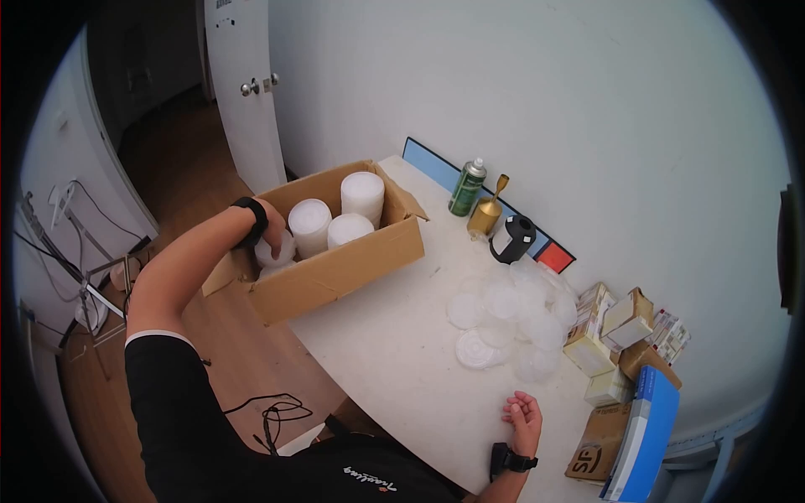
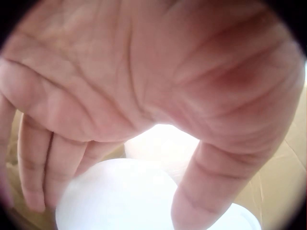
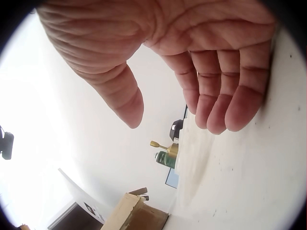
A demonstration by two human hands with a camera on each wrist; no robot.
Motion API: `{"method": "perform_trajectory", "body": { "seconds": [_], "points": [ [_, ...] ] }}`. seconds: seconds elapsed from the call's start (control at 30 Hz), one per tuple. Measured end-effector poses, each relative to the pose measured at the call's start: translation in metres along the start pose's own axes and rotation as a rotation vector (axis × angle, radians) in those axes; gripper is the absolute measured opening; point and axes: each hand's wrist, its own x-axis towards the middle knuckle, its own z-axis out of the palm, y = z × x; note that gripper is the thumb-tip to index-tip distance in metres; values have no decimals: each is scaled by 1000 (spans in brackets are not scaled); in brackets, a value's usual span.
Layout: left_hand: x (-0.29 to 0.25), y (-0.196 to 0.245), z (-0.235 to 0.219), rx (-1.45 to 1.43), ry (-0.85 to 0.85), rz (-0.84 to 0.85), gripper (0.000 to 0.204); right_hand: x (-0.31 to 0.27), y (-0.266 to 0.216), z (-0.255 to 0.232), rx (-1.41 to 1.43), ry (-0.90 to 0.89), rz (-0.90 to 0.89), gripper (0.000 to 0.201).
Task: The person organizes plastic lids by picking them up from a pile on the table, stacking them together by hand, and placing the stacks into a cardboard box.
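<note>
Right, left side first: left hand point(image 1: 272, 225) is down in the cardboard box point(image 1: 340, 281), at its left end. Round white piece point(image 2: 117, 196) sits directly under that palm, fingers on one side, thumb lapping its edge on the other. Grip is curved round it, fairly wide; can't tell how firm. Key relation: piece is right below the left palm, left hand far nearer than the right. Most of its body is hidden, so can't read its long axis.

Just right of that grip, white stacks point(image 1: 310, 216) stand upright in the box: cylinders, round tops, pale and smooth-looking. Box is brown, creased, flaps out, on a matte white table point(image 1: 369, 310).

Further right, beyond the right hand's fingertips: green spray can point(image 1: 467, 191), brass-coloured pot point(image 1: 483, 216), black roll point(image 1: 518, 233), then a loose spread of thin, see-through round sheets point(image 1: 541, 327). Right hand point(image 1: 526, 419) is at the tabletop, holding nothing, fingers relaxed, thumb well apart. To its right, small cartons point(image 1: 627, 318) and a flat blue folder point(image 1: 654, 411).
</note>
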Motion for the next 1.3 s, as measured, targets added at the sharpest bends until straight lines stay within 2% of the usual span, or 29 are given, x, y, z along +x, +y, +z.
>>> {"method": "perform_trajectory", "body": {
  "seconds": [0.1,0.3,0.4,0.5,0.6,0.7,0.8,0.97,1.13,1.3],
  "points": [
    [-3,9,0,-11,21,24,76,-1,0,-1,13,3,-2,37],
    [-47,27,-10,183,237,-62,66,-1,-4,3,-8,11,23,38],
    [-46,29,-7,250,318,-68,60,-1,-8,6,-2,45,45,39],
    [-40,24,-2,203,328,-15,57,-1,-4,2,56,67,54,36],
    [-27,18,3,165,247,52,56,2,1,-4,156,82,65,34],
    [-31,12,-4,114,291,107,47,5,2,-5,168,117,82,30],
    [-56,10,-21,23,421,139,33,6,-5,4,152,173,98,29],
    [-67,13,-22,-3,421,183,20,18,-4,7,59,194,110,28],
    [-63,16,-19,30,366,209,22,27,-3,13,-21,212,107,32],
    [-62,26,-8,30,283,310,31,30,-5,18,-27,236,96,32]
  ]
}}
